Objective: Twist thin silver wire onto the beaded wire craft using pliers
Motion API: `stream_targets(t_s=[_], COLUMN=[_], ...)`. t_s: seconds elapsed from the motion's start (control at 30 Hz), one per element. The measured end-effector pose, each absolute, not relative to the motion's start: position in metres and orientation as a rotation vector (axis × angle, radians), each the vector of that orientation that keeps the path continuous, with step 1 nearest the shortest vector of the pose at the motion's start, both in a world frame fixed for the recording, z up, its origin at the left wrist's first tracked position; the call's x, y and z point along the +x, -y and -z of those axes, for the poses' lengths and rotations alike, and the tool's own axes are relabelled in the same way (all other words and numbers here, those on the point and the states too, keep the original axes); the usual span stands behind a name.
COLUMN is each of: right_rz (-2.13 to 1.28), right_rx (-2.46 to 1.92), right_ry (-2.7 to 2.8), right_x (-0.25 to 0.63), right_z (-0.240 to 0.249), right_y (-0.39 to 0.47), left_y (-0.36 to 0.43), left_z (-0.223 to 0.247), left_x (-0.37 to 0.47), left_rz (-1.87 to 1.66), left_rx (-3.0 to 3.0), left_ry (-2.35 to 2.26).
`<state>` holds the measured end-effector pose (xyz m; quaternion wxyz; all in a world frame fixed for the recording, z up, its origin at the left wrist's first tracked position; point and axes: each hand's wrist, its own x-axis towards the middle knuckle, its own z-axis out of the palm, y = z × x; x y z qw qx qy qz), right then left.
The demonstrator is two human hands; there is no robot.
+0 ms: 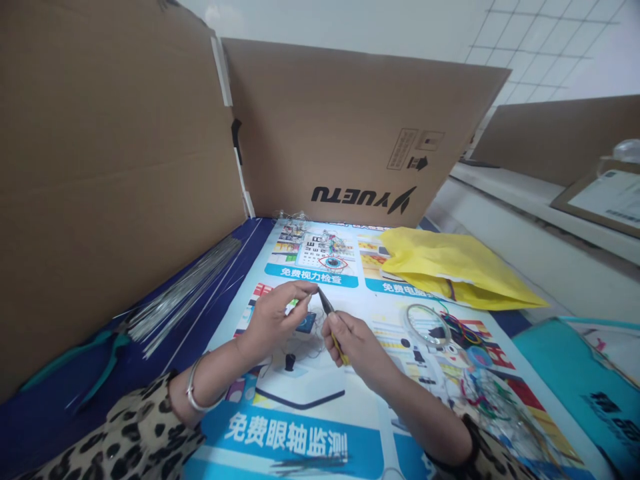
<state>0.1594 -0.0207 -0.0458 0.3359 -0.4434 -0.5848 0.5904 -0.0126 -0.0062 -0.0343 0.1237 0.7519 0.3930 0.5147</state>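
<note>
Above the middle of the printed poster (pixel 320 373), my right hand (pixel 353 343) is closed around the yellow handles of small dark-nosed pliers (pixel 326 303). The pliers point up and left, with their tip at the fingertips of my left hand (pixel 277 313). Thumb and forefinger of that hand are pinched close together at the tip; what they hold is too small to make out. Thin wire (pixel 317 337) loops faintly below the hands.
Left lie a bundle of silvery wires (pixel 180 300) and teal-handled pliers (pixel 107 360). Right are a clear ring (pixel 427 325), coloured wires (pixel 463 333), tangled wire (pixel 500 407), a yellow bag (pixel 465 263) and a teal bag (pixel 575 380). Cardboard walls (pixel 350 127) stand behind and left.
</note>
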Motion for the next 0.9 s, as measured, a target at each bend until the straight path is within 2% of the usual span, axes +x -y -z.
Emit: stream_targets(t_s=[0.3,0.67,0.9], right_rz=[-1.453,-1.182,-1.251], right_rx=[-1.238,-1.340,-1.297], right_ry=[1.558,1.736,1.712], right_x=[0.156,0.153,0.153], right_z=[0.050,0.061,0.059], right_y=[0.025,0.029,0.031], left_y=[0.006,0.002,0.002], left_z=[0.037,0.039,0.041], left_x=[-0.011,-0.017,-0.016], left_rz=[-1.504,-1.439,-1.463], left_rx=[2.210,2.644,2.671], left_ry=[-1.182,-1.295,-1.273])
